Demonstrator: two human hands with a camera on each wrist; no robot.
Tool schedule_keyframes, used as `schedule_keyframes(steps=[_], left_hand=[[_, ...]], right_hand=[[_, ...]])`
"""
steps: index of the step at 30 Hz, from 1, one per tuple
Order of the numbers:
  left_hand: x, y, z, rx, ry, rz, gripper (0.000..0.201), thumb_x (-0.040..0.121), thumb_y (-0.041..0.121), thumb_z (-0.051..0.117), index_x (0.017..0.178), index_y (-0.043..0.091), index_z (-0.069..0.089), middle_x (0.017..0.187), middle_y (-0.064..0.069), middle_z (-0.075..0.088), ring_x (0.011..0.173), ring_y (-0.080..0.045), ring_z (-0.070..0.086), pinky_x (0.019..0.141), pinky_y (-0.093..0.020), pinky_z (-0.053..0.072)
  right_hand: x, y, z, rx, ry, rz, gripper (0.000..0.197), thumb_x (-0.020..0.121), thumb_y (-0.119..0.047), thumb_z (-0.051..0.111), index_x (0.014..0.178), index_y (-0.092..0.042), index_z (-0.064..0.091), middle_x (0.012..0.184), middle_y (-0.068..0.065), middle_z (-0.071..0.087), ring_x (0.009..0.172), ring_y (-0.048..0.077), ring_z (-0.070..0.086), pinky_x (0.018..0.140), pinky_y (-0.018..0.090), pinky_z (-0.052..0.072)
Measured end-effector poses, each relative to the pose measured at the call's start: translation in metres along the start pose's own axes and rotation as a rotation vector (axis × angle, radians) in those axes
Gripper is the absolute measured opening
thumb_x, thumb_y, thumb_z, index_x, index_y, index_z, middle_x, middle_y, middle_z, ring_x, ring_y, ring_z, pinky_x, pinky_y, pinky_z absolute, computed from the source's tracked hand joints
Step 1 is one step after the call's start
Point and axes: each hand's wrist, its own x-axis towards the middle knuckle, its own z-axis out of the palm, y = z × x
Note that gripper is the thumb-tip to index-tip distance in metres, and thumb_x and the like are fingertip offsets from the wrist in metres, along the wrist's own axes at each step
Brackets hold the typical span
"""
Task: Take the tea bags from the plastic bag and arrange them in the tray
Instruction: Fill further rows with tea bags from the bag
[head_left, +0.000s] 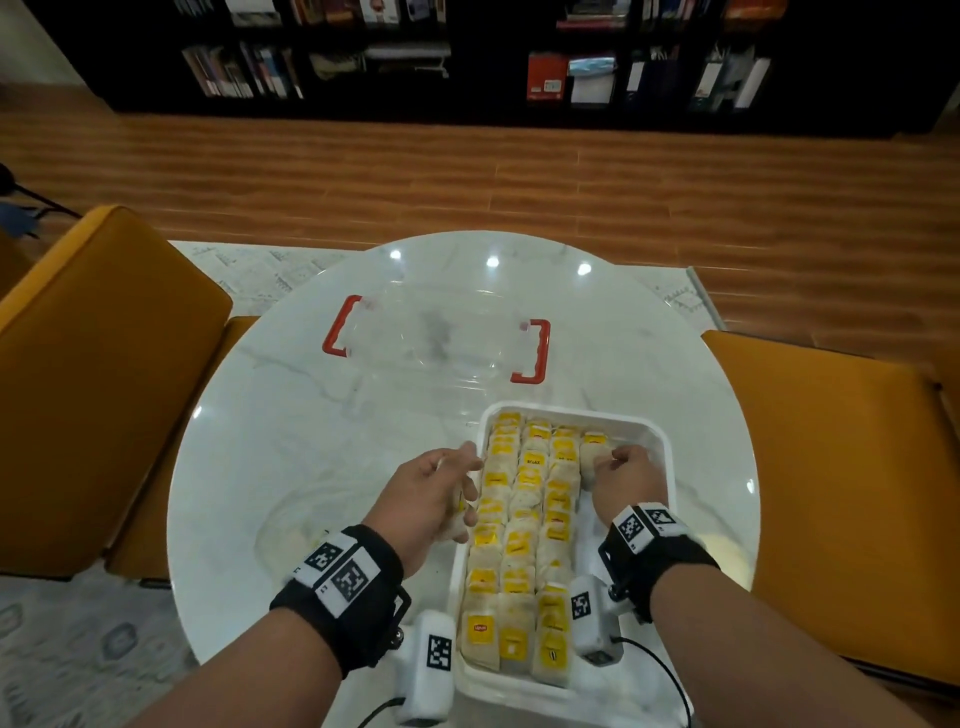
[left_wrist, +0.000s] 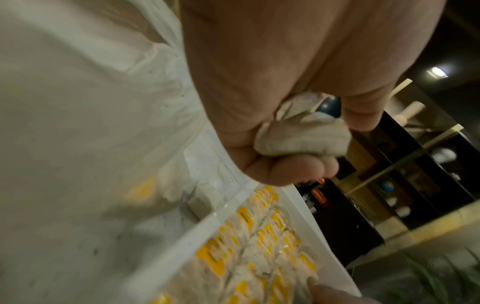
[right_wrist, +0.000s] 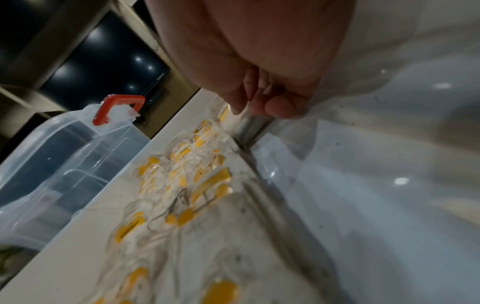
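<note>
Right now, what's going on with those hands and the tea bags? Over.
Left hand grips spare tea bags beside the tray. Right hand sets one bag in the fourth row. Three rows full. Nothing in the way.

The white tray (head_left: 657, 441) lies near the round table's front edge, packed with three long rows of yellow-tagged tea bags (head_left: 519, 545) lying overlapped, a fourth row barely begun at its far end
</note>
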Motion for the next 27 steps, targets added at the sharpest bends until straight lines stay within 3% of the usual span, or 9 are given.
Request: schedule_keyframes(steps=[4, 7, 9, 12, 15, 19, 21, 23, 27], left_hand=[[-0.009, 0.003, -0.001, -0.416, -0.118, -0.209, 0.072, 0.090, 0.070, 0.030, 0.094, 0.006, 0.062, 0.077, -0.010, 0.059, 0.066, -0.027, 0.057, 0.058, -0.034, 0.050], [-0.011, 0.002, 0.001, -0.518, -0.163, -0.241, 0.085, 0.087, 0.076, 0.022, 0.098, 0.002, 0.062, 0.082, -0.014, 0.061, 0.068, -0.030, 0.059, 0.057, -0.036, 0.053], [-0.011, 0.001, 0.006, -0.491, -0.182, -0.234, 0.092, 0.085, 0.079, 0.019, 0.105, 0.000, 0.062, 0.085, -0.016, 0.061, 0.069, -0.032, 0.060, 0.059, -0.036, 0.052], [-0.010, 0.002, 0.011, -0.388, -0.226, -0.217, 0.099, 0.080, 0.083, 0.016, 0.117, 0.000, 0.058, 0.091, -0.019, 0.059, 0.070, -0.032, 0.061, 0.059, -0.036, 0.049], [-0.012, 0.006, 0.018, -0.253, -0.267, -0.227, 0.108, 0.077, 0.085, 0.015, 0.123, -0.003, 0.055, 0.091, -0.022, 0.058, 0.071, -0.033, 0.061, 0.055, -0.034, 0.051], [-0.015, 0.014, 0.023, -0.170, -0.333, -0.187, 0.104, 0.075, 0.086, 0.012, 0.106, 0.002, 0.065, 0.085, -0.018, 0.060, 0.066, -0.030, 0.059, 0.048, -0.026, 0.045], [-0.018, 0.015, 0.021, -0.039, -0.317, -0.120, 0.099, 0.076, 0.086, 0.015, 0.103, 0.008, 0.068, 0.081, -0.012, 0.060, 0.062, -0.026, 0.055, 0.047, -0.023, 0.036], [-0.017, 0.012, 0.016, 0.160, -0.211, 0.062, 0.087, 0.077, 0.086, 0.035, 0.109, 0.011, 0.069, 0.080, -0.005, 0.062, 0.061, -0.023, 0.054, 0.047, -0.024, 0.036], [-0.010, 0.008, 0.010, 0.548, 0.058, 0.554, 0.038, 0.065, 0.065, 0.063, 0.091, 0.038, 0.068, 0.094, 0.012, 0.066, 0.084, -0.001, 0.061, 0.071, -0.019, 0.047]], right_hand=[[-0.023, -0.015, -0.013, 0.007, 0.044, -0.179, 0.039, 0.095, -0.024, 0.053, 0.131, -0.008, 0.047, 0.133, 0.015, 0.047, 0.107, 0.032, 0.057, 0.088, 0.034, 0.045], [-0.052, -0.041, -0.021, 0.087, 0.000, -0.448, 0.023, 0.093, -0.023, 0.057, 0.115, -0.016, 0.060, 0.107, 0.003, 0.060, 0.092, 0.017, 0.058, 0.078, 0.026, 0.041], [-0.068, -0.057, -0.023, 0.071, -0.163, -0.625, 0.011, 0.089, -0.024, 0.062, 0.099, -0.024, 0.066, 0.088, -0.008, 0.061, 0.076, 0.001, 0.052, 0.074, 0.023, 0.041], [-0.083, -0.072, -0.027, -0.074, -0.379, -0.814, 0.025, 0.085, -0.030, 0.065, 0.110, -0.030, 0.066, 0.094, -0.013, 0.055, 0.082, -0.006, 0.047, 0.078, 0.014, 0.035], [-0.085, -0.077, -0.030, -0.179, -0.415, -0.987, 0.033, 0.081, -0.032, 0.065, 0.114, -0.029, 0.068, 0.101, -0.009, 0.055, 0.096, 0.001, 0.043, 0.089, 0.018, 0.032], [-0.087, -0.083, -0.037, -0.124, -0.409, -0.999, 0.006, 0.084, -0.025, 0.069, 0.083, -0.031, 0.069, 0.089, -0.017, 0.053, 0.084, 0.000, 0.044, 0.079, 0.013, 0.031], [-0.084, -0.083, -0.043, -0.015, -0.469, -0.860, 0.017, 0.085, -0.026, 0.068, 0.073, -0.037, 0.062, 0.083, -0.015, 0.058, 0.077, -0.001, 0.050, 0.073, 0.015, 0.038], [-0.080, -0.083, -0.050, 0.105, -0.530, -0.749, 0.014, 0.086, -0.028, 0.068, 0.073, -0.034, 0.064, 0.078, -0.008, 0.061, 0.072, 0.005, 0.052, 0.071, 0.024, 0.044], [-0.081, -0.084, -0.058, 0.233, -0.595, -0.713, 0.006, 0.088, -0.021, 0.067, 0.082, -0.018, 0.067, 0.077, -0.002, 0.061, 0.071, 0.009, 0.051, 0.069, 0.019, 0.043]])
